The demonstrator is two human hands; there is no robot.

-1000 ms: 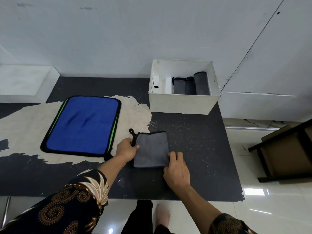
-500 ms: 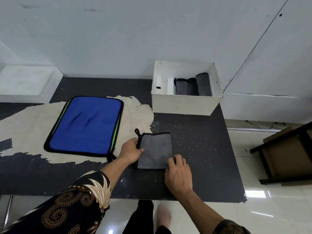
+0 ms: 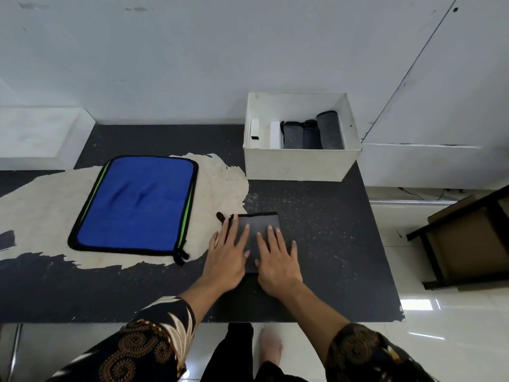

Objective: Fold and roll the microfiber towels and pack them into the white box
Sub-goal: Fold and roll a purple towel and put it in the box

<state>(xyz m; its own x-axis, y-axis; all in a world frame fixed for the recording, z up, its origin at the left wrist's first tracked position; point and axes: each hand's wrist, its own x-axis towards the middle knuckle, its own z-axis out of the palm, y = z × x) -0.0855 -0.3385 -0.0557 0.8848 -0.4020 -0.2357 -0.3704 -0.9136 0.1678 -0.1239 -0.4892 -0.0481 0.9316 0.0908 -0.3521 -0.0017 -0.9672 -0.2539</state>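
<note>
Under both flat hands (left hand (image 3: 226, 257); right hand (image 3: 278, 260)) lies the grey towel (image 3: 257, 226).

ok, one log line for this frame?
step: pressing folded grey towel | left hand, right hand: flat on it | white box: three rolls | blue towel: spread flat

The grey towel (image 3: 257, 224) lies flat, folded small. The blue towel (image 3: 135, 205) lies spread out left of it. Three grey rolls (image 3: 308, 133) sit side by side in the white box (image 3: 297, 166).
</note>
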